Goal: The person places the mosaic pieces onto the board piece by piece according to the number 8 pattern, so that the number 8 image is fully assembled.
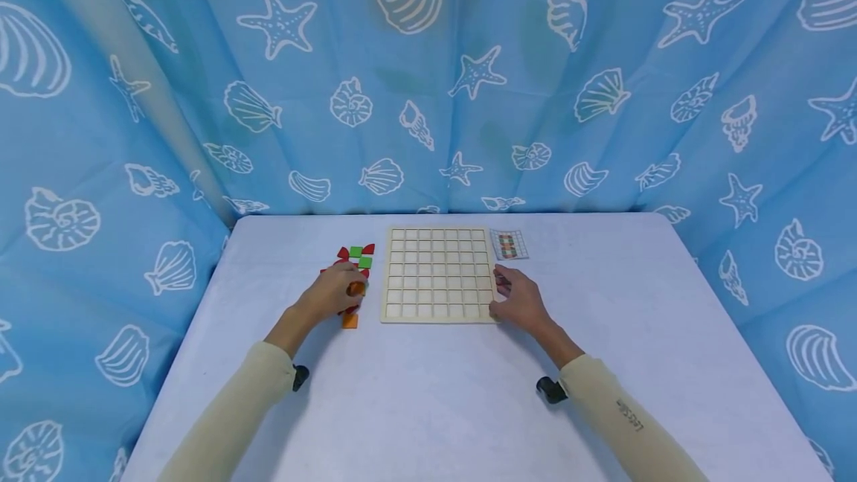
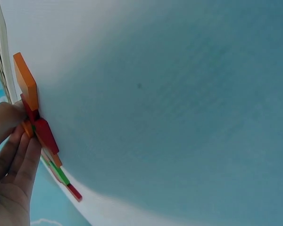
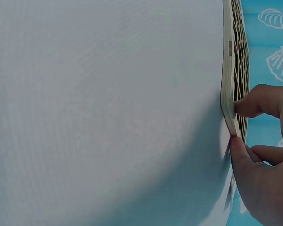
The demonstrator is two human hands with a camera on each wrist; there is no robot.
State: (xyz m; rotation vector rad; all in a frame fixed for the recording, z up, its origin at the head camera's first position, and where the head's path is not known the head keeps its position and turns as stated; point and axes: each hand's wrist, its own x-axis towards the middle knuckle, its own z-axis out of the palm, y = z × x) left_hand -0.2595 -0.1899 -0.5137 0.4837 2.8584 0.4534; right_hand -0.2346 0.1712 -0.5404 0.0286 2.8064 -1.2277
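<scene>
My left hand (image 1: 332, 294) is over a small pile of flat coloured tiles. It pinches an orange tile (image 1: 357, 288) between thumb and fingers, and part of the tile is hidden by them. Around the fingers lie green tiles (image 1: 364, 262), red rounded tiles (image 1: 368, 249) and, nearer the front, an orange square tile (image 1: 350, 321). A pale wooden grid board (image 1: 438, 319) lies flat just to the right of the pile. My right hand (image 1: 524, 302) holds the board at its near right corner, fingertips (image 3: 237, 143) at its edge.
A small printed card (image 1: 509, 245) with a coloured grid pattern lies beside the board's far right corner. White cloth (image 1: 435, 400) covers the table. A blue curtain (image 1: 428, 95) with shell prints hangs behind and at both sides.
</scene>
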